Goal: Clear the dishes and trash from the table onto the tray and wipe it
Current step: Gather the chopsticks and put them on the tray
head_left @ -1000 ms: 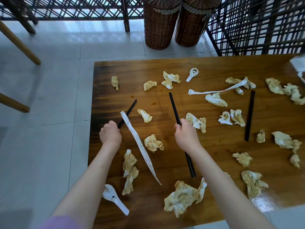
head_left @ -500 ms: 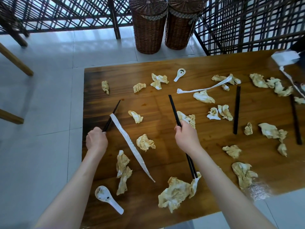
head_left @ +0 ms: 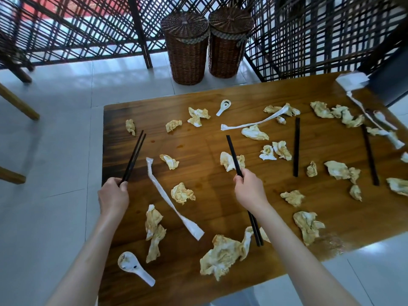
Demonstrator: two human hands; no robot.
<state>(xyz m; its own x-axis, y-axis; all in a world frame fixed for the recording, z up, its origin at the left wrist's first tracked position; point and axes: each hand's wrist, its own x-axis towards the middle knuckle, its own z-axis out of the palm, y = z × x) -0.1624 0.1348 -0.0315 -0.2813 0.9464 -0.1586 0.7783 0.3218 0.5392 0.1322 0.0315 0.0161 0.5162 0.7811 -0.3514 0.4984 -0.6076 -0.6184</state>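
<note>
Each hand already grips one pair of chopsticks. The left hand (head_left: 113,196) is curled around the near end of the left pair (head_left: 134,154), which rises away from the person and leans a little to the right, over the left edge of the worktop (head_left: 209,191). The right hand (head_left: 250,188) is clamped on the middle of the right pair (head_left: 234,154); its far end points away and slightly left, and its near end comes out under the wrist, over a crumpled napkin (head_left: 223,253).

No tray is visible in this view, so I cannot tell in which direction the held chopsticks must go.

Two more pairs still lie on the worktop. The third pair (head_left: 296,146) is to the right of the right hand, with its long axis almost straight away from the person. The fourth pair (head_left: 371,157) is further right again and leans a little left at the far end. Both are on the right side, so the right hand is clearly nearer to them. I judge it could reach the third pair sideways and take it near the close end, along the same axis as the pair it already holds.

The near spoon (head_left: 134,269) lies close to the left forearm, so it suits the left hand.
</note>
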